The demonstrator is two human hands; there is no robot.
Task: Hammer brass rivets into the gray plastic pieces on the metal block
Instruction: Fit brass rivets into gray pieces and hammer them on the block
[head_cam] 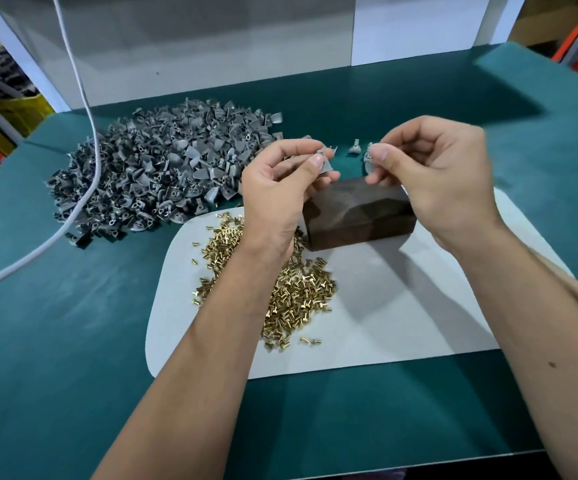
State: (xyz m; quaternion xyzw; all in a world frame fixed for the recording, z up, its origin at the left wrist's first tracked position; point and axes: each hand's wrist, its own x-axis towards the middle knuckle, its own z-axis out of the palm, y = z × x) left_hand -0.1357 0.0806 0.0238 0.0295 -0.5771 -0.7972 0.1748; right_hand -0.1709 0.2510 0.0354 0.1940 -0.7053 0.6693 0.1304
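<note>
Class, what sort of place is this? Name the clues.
Probably a factory assembly bench: a heap of gray plastic pieces, loose brass rivets and a metal block on a green worktop.

The metal block (356, 216) looks dark and smoothly burnished, with dull reflections. The brass rivets (298, 296) gleam glossy gold. The gray plastic pieces (155, 174) are matt. The surface (72, 341) is matt teal, under a smooth white mat (401, 323).

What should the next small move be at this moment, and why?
Probably lower one held gray piece onto the metal block. The left hand pinches a gray plastic piece, the right hand another, both above the block, whose top is bare. No rivet shows in either piece; the brass rivets lie on the white mat, and no hammer is visible.
</note>
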